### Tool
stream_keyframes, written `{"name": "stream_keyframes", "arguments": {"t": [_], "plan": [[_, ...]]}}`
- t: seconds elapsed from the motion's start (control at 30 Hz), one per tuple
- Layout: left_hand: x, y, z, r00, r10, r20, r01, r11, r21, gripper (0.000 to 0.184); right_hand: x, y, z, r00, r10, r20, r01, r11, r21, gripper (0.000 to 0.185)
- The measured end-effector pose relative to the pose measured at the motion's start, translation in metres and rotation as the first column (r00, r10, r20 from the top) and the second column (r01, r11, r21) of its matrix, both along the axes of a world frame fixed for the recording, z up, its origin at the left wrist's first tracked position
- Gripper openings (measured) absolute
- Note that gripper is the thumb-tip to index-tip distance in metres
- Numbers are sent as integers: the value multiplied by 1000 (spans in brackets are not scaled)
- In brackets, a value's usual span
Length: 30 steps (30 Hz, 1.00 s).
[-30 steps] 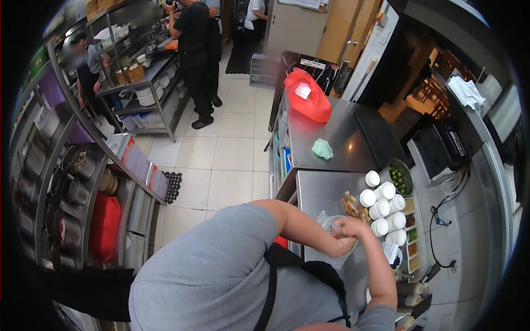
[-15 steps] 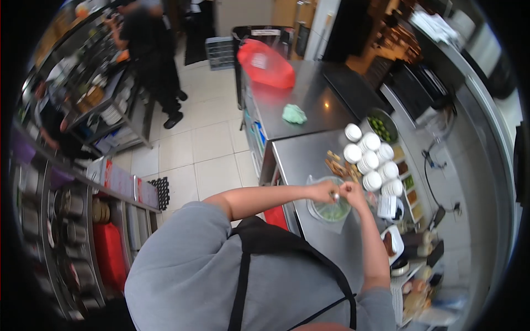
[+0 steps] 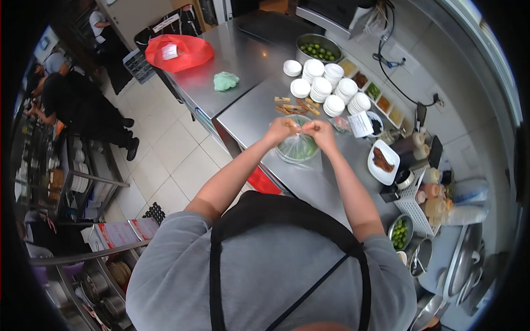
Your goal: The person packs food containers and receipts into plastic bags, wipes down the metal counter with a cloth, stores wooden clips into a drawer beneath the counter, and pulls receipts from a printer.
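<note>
The gathered top of a clear bag (image 3: 298, 149) is pinched by the fingers of both the left hand (image 3: 284, 129) and the right hand (image 3: 318, 133), drawn close together above it; the exact fingertip contact cannot be made out. The bag, rounded and with green showing through, is set on the metal surface (image 3: 251, 118). Creases are seen fanning down from the pinch, so the pull is probably best shared evenly by both hands, with the folds bunched at one point and the weight borne by the surface rather than the thin plastic. Elbow room should be minded: wooden pieces (image 3: 298, 106) are placed just beyond the bag, stacked white cups (image 3: 321, 89) farther beyond, and a white dish (image 3: 371, 166) to its right.
</note>
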<state>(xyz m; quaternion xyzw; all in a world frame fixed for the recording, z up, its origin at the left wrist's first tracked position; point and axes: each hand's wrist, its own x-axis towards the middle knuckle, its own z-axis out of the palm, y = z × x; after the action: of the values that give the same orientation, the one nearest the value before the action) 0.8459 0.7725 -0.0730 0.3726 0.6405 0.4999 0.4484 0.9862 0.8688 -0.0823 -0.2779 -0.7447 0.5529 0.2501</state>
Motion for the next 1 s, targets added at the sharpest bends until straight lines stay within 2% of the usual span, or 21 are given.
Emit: {"name": "stream_keyframes", "arguments": {"t": [0.03,0.1,0.17,0.23,0.3,0.37,0.4,0.43,0.47,0.53,0.6,0.7,0.77,0.8,0.9,0.97,1.0], "plan": [[-1,0,0,1000,-15,3,15,1000,-6,7,-1,-1,2,1000,-15,3,15,1000,-6,6],[-5,-1,1,994,60,89,-63,997,36,8,-3,-2,8,999,-42,-10,41,996,-77,6],[-6,-1,1,991,32,128,-39,998,57,11,-10,3,-1,998,-68,11,69,994,-82,6],[-6,2,-4,999,31,22,-34,993,117,12,-18,3,-10,993,-81,-82,71,991,-112,5],[-8,5,-11,998,43,54,-47,995,88,9,-21,-1,-18,982,-126,-143,102,982,-161,4],[-7,7,-12,995,55,82,-60,996,59,9,-17,-13,-16,933,-259,-252,207,954,-215,4],[-5,8,-12,988,100,114,-110,991,80,11,-14,-18,-16,930,-269,-252,217,952,-215,4],[-4,9,-11,979,143,146,-159,982,102,14,-11,-23,-18,951,-277,-136,283,959,20,6],[-4,9,-17,981,128,143,-144,983,110,14,-9,-27,-21,950,-312,-23,307,915,263,9],[-6,13,-29,985,165,41,-170,965,200,16,-10,-34,-21,953,-296,-60,294,863,412,10],[-9,17,-39,987,160,-30,-148,958,245,16,-11,-41,-11,956,-276,-99,293,906,307,10],[-10,18,-36,994,110,24,-113,961,254,16,-16,-42,-15,932,-332,-145,362,852,379,13],[-10,16,-26,1000,17,-10,-16,992,128,21,-17,-45,-8,929,-366,-54,363,875,320,15],[-11,15,-22,1000,5,-18,-3,991,135,21,-18,-45,-6,921,-388,-35,377,866,328,16],[-11,12,-9,999,-40,19,38,994,104,21,-18,-41,-6,912,-411,15,395,885,246,16],[-12,9,-6,986,-95,138,84,993,83,21,-17,-35,-12,917,-398,-3,387,890,240,16],[-12,8,-7,986,-96,138,87,994,73,21,-16,-34,-18,924,-383,-15,376,898,231,15]]}}
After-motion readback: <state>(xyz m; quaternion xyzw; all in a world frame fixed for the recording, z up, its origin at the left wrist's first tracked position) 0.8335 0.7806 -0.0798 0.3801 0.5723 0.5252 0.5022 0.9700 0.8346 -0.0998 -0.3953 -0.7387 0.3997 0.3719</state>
